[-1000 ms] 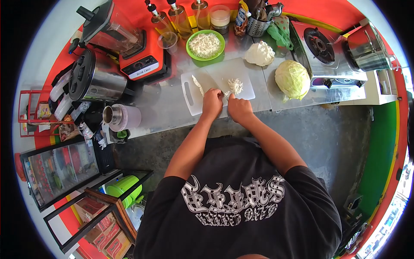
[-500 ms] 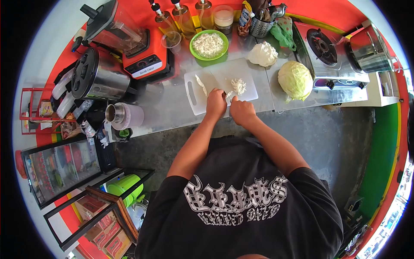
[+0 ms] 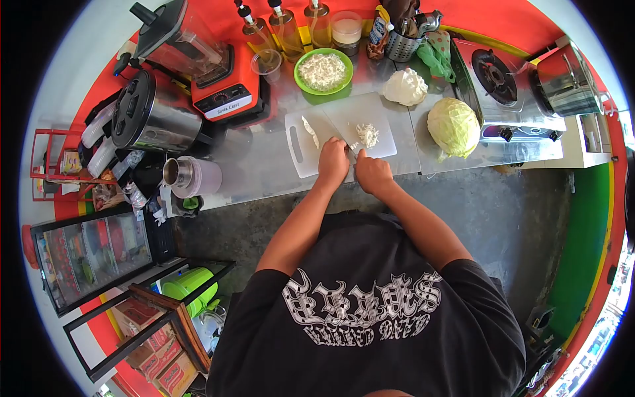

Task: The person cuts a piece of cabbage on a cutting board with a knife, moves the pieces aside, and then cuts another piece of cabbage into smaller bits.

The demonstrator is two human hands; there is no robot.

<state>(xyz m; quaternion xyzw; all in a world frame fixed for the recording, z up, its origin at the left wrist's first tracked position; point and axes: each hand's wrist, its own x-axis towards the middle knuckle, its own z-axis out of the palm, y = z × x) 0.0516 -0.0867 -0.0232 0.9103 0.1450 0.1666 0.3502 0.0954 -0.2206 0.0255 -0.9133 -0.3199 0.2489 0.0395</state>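
Note:
On the white cutting board (image 3: pixel 337 119), my left hand (image 3: pixel 334 161) is closed, knuckles up, over a piece of cabbage mostly hidden by its fingers. My right hand (image 3: pixel 374 174) grips a knife, with only a bit of its blade (image 3: pixel 353 148) showing between the two hands. Just beyond the hands lies a small heap of white cabbage shreds (image 3: pixel 368 135). A thin pale strip of cabbage (image 3: pixel 310 131) rests on the board's left side. Behind the board stands a green bowl (image 3: pixel 323 91) with shredded cabbage (image 3: pixel 322 71) in it.
Right of the board sit a whole cabbage (image 3: pixel 454 128) and a white cut cabbage piece (image 3: pixel 405 87), near a gas stove (image 3: pixel 522 122). A red blender (image 3: pixel 228 99), a steel pot (image 3: pixel 155 116) and a flask (image 3: pixel 198 177) stand left. Pump bottles (image 3: pixel 286 36) line the back.
Both hands stay at almost the same spot on the board, close together. The whole view has shifted very slightly; nothing else has visibly moved.

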